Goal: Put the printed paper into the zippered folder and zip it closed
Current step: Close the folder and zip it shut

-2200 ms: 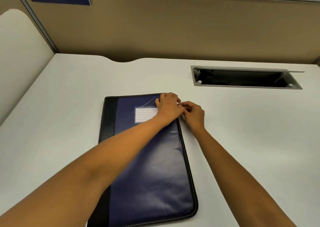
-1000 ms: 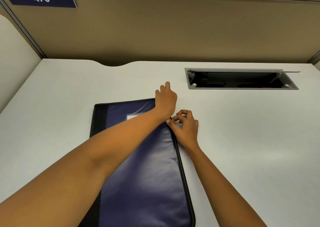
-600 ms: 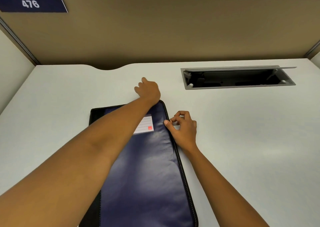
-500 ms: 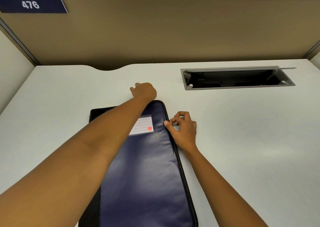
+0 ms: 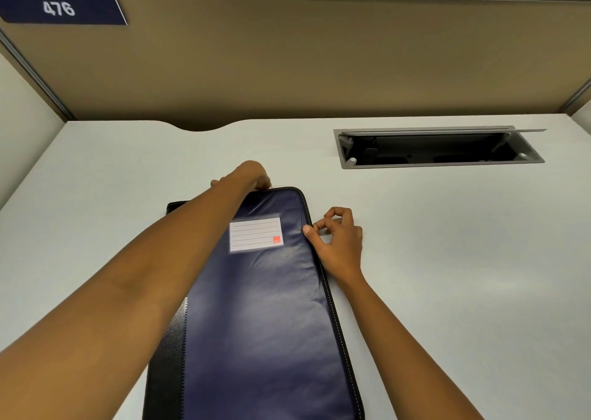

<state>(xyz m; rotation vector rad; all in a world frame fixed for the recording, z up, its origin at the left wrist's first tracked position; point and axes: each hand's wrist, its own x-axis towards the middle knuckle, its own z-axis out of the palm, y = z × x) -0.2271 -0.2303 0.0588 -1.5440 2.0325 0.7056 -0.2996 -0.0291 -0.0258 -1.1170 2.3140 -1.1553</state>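
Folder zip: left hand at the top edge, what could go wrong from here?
The left hand covers the zip at the folder's top edge, so a snag could go unseen. Only the right hand's thumb steadies the right edge; a tug may slide the folder on the desk.

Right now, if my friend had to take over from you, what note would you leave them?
Left hand: fingers curled at the far edge of the zippered folder, just left of its right corner; what they pinch is hidden.
Right hand: thumb presses the folder's right edge, fingers curled, holding nothing.
The folder lies flat on the desk, cover shut. No printed paper is in view, so it is probably inside.
Done: the right side and far right corner look zipped.
Left: run the zip along the far edge to its end; the forearm hides that stretch.
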